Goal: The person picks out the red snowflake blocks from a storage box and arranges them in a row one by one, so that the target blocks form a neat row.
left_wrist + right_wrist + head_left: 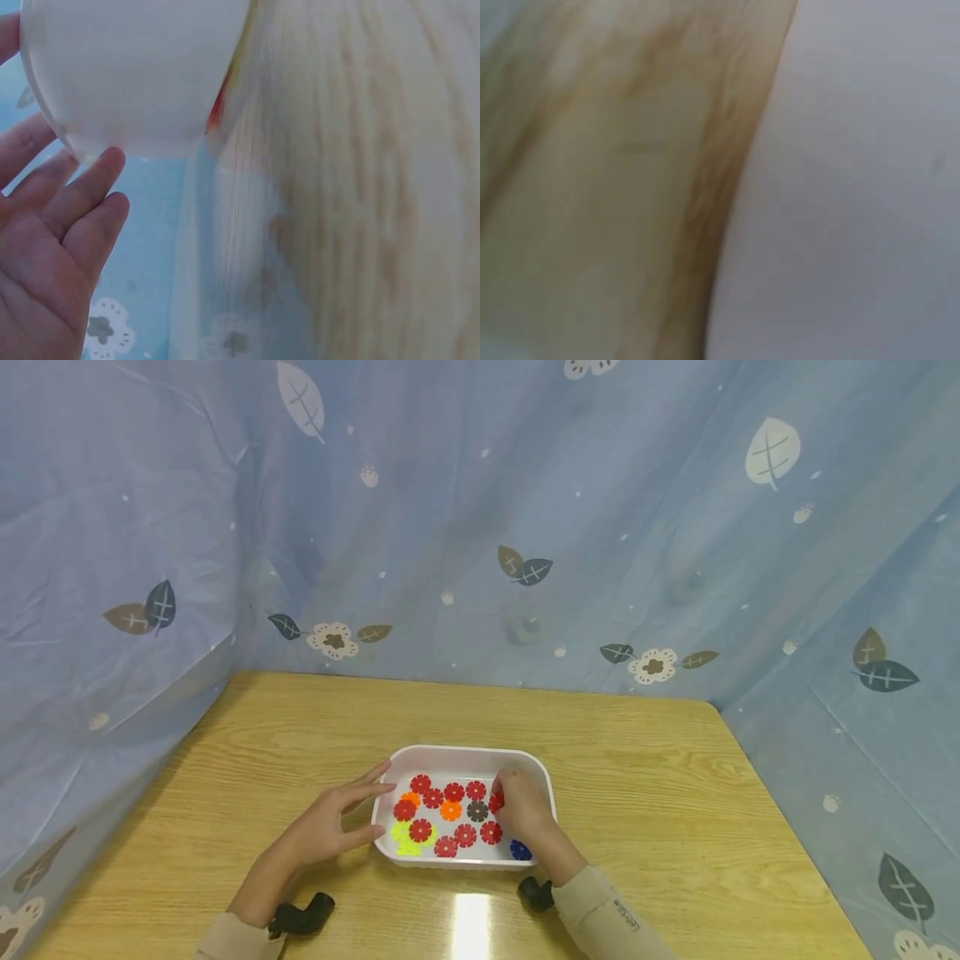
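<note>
A white tray (457, 863) holds several notched, flower-shaped plastic discs. Most are red, like this red disc (465, 835); among them are an orange disc (451, 810), a dark grey disc (477, 811), yellow discs (408, 849) and a blue disc (520, 850). My left hand (326, 827) touches the tray's left end with spread, fairly straight fingers, fingertips (112, 159) at the tray wall in the left wrist view. Reaching inside at the right end, my right hand (527, 810) pinches a red disc (496, 802), partly hidden by the fingers. The right wrist view shows only tray wall and tabletop, no fingers.
The tray stands on a wood-grain table (637, 793). Blue patterned cloth (450, 510) hangs behind and at both sides. Black devices are at both wrists, one (303, 917) by the left and another (535, 893) by the right. Light glares on the table's front.
</note>
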`<state>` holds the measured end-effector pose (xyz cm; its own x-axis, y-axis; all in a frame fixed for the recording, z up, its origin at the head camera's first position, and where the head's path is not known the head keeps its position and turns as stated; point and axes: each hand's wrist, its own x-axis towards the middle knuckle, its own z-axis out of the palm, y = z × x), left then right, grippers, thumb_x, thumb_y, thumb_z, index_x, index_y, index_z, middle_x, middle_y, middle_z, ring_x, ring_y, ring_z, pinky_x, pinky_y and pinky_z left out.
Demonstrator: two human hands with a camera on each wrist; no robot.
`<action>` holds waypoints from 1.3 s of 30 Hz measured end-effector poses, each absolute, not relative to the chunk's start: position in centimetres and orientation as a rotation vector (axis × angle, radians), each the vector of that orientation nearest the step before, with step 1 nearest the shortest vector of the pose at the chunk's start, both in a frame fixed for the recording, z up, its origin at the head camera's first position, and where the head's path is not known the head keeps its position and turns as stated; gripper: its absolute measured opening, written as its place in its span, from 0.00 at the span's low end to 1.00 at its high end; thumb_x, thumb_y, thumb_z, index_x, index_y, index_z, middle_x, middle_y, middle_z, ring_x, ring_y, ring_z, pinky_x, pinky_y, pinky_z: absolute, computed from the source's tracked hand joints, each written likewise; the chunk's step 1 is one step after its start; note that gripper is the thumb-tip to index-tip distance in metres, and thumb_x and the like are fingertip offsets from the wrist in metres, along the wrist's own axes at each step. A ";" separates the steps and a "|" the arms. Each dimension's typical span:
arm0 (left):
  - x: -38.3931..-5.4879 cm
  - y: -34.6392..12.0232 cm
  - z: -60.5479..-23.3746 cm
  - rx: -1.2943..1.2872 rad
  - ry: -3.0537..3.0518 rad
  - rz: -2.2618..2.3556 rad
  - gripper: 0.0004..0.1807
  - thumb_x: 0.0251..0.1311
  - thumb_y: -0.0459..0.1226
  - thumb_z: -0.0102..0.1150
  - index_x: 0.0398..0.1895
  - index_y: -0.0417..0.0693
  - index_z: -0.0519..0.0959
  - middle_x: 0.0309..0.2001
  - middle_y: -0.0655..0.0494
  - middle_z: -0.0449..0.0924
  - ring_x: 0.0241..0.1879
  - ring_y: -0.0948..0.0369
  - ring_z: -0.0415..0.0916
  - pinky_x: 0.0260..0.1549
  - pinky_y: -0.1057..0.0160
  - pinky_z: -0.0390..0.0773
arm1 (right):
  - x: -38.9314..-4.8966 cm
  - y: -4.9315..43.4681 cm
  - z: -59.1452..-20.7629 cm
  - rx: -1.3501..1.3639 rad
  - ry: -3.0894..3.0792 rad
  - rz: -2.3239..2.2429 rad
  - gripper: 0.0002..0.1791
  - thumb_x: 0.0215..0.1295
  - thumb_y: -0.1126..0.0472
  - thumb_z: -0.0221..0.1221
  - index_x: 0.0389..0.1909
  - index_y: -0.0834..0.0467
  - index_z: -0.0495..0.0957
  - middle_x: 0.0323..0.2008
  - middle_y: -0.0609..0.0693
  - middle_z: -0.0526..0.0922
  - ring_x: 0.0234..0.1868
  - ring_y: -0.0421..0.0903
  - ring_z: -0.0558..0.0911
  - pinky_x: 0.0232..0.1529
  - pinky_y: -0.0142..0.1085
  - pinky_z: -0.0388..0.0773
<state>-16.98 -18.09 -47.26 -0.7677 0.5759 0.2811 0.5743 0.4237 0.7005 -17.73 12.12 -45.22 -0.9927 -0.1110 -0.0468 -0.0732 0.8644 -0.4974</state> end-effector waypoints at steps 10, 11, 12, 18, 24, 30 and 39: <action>-17.1 -18.1 -47.4 1.055 2.647 1.312 0.29 0.57 0.41 0.63 0.62 0.43 0.72 0.73 0.48 0.53 0.68 0.42 0.59 0.54 0.43 0.74 | -17.8 12.1 -45.0 -0.092 2.907 -0.886 0.13 0.51 0.75 0.63 0.37 0.59 0.76 0.33 0.50 0.75 0.34 0.45 0.73 0.39 0.37 0.79; -17.2 -18.1 -47.5 1.055 2.648 1.313 0.29 0.57 0.41 0.63 0.62 0.43 0.72 0.73 0.48 0.53 0.67 0.42 0.59 0.54 0.42 0.74 | -17.9 12.1 -45.0 -0.081 2.900 -0.903 0.14 0.51 0.74 0.63 0.37 0.59 0.76 0.34 0.50 0.76 0.35 0.45 0.74 0.41 0.38 0.80; -17.2 -18.1 -47.5 1.057 2.646 1.316 0.29 0.57 0.41 0.63 0.62 0.42 0.72 0.73 0.47 0.53 0.67 0.42 0.59 0.54 0.42 0.74 | -17.9 12.2 -45.1 -0.072 2.896 -0.918 0.14 0.51 0.74 0.63 0.38 0.59 0.77 0.35 0.50 0.77 0.36 0.45 0.75 0.42 0.39 0.80; -17.2 -18.0 -47.5 1.059 2.652 1.317 0.29 0.57 0.42 0.64 0.62 0.43 0.72 0.74 0.48 0.53 0.67 0.43 0.59 0.54 0.42 0.73 | -18.1 12.7 -45.1 -0.115 2.898 -1.062 0.14 0.51 0.74 0.63 0.40 0.62 0.79 0.37 0.52 0.80 0.37 0.46 0.78 0.43 0.40 0.81; -17.1 -18.0 -47.4 1.060 2.657 1.308 0.30 0.57 0.42 0.64 0.62 0.43 0.72 0.73 0.47 0.53 0.67 0.43 0.59 0.54 0.42 0.73 | -18.1 13.2 -45.2 -0.197 2.836 -1.318 0.18 0.51 0.76 0.61 0.45 0.65 0.79 0.42 0.58 0.82 0.42 0.51 0.82 0.44 0.41 0.83; -17.1 -17.9 -47.3 1.060 2.647 1.316 0.30 0.57 0.42 0.64 0.62 0.42 0.71 0.73 0.47 0.53 0.67 0.42 0.59 0.54 0.41 0.73 | -17.8 13.9 -44.8 -0.239 2.749 -1.556 0.19 0.55 0.75 0.61 0.49 0.61 0.79 0.47 0.55 0.81 0.46 0.50 0.81 0.48 0.40 0.82; -17.0 -17.9 -47.2 1.050 2.659 1.309 0.30 0.56 0.42 0.64 0.62 0.42 0.72 0.73 0.47 0.54 0.67 0.42 0.59 0.54 0.41 0.73 | -16.9 16.8 -42.3 -0.172 2.642 -1.826 0.19 0.58 0.73 0.61 0.51 0.61 0.78 0.48 0.56 0.82 0.48 0.50 0.81 0.48 0.32 0.81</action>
<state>-16.95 -17.93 -47.25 -0.7771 0.5636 0.2803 0.5657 0.4302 0.7035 -16.87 16.77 -42.35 -0.9915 -0.0455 0.1218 -0.1300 0.3503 -0.9276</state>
